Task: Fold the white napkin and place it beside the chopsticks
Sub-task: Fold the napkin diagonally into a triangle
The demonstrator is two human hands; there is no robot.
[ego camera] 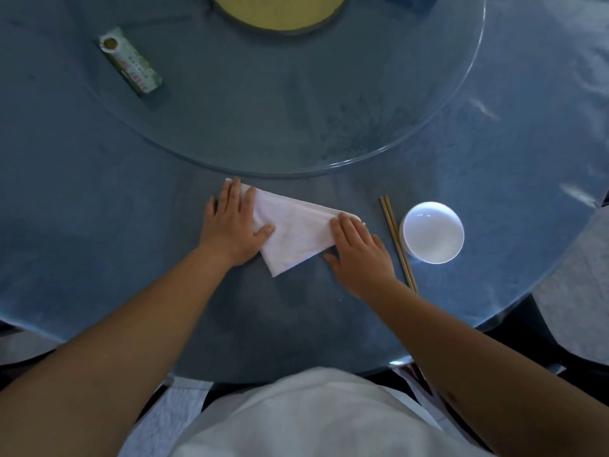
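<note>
The white napkin lies flat on the blue table, folded into a triangle whose point faces me. My left hand presses flat on its left corner, fingers spread. My right hand rests flat on its right corner, fingertips on the cloth. A pair of wooden chopsticks lies just right of my right hand, running away from me. The napkin sits a short way left of them.
A white bowl stands right of the chopsticks. A round glass turntable covers the table's centre, its rim just beyond the napkin, and carries a green box at the far left. The table's near edge is close to my body.
</note>
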